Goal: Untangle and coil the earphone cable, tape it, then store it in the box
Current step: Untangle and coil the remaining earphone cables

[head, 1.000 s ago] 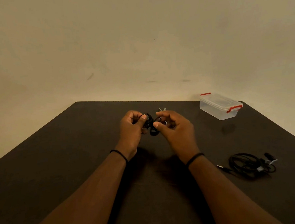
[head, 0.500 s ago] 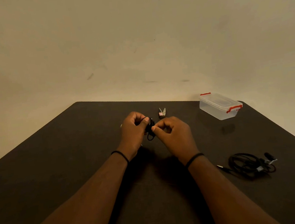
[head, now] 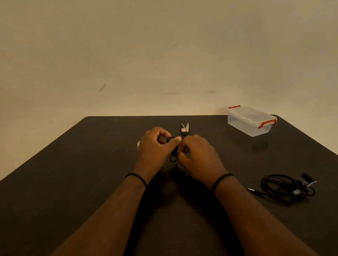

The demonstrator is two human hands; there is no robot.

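Spreading across most of the view, the dark brown matte table [head: 68,196] carries everything, with a plain beige wall [head: 157,48] behind it. Near its far right corner sits the clear rectangular plastic box [head: 251,122], lid on, with red clips at both ends. Well apart from it, toward the near right edge, lies a loosely coiled black earphone set [head: 286,186], its plug pointing left. At the middle, the left hand [head: 155,149] and right hand [head: 198,155] meet just above the tabletop, each wrist wearing a thin black band. Between them hangs the small black earphone cable bundle [head: 173,154], a loop dangling below; the left thumb and curled fingers pinch its top, and the right fingertips curl in and pinch it from the other side. Just beyond the hands lies a small pair of silver scissors [head: 185,129].
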